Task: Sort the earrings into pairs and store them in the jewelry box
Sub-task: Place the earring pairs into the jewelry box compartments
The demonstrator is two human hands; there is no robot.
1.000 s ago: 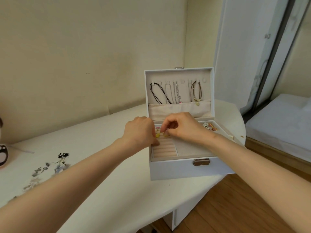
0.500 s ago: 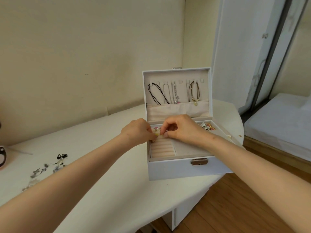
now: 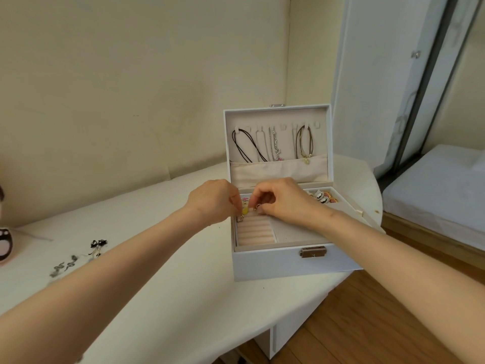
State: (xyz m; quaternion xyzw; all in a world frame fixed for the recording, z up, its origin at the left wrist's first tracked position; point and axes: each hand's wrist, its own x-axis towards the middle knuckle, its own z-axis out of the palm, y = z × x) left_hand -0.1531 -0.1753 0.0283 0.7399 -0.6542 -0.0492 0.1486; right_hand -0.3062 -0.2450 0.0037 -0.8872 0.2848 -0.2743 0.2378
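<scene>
A white jewelry box (image 3: pixel 288 264) stands open on the white table (image 3: pixel 168 292), its lid upright with necklaces (image 3: pixel 273 145) hanging inside. Both hands meet over the box's back left corner, above the ridged ring rolls (image 3: pixel 256 231). My left hand (image 3: pixel 215 200) pinches a small yellow earring (image 3: pixel 244 210) at the rolls' far end. My right hand (image 3: pixel 283 200) has curled fingers pinching a small gold piece (image 3: pixel 257 206) beside it. Several earrings (image 3: pixel 324 197) lie in the back right compartment. Loose dark earrings (image 3: pixel 97 246) and grey ones (image 3: pixel 64 266) lie on the table at left.
A pink and black object (image 3: pixel 4 243) sits at the left edge. The table ends just right of the box, above a wooden floor (image 3: pixel 367 324). A bed (image 3: pixel 441 185) and a sliding door (image 3: pixel 409 88) lie to the right. The wall runs behind the table.
Both hands stay at the box's back left corner; my left hand has eased a little left, so the yellow earring shows between the fingers. The view shifted slightly.
</scene>
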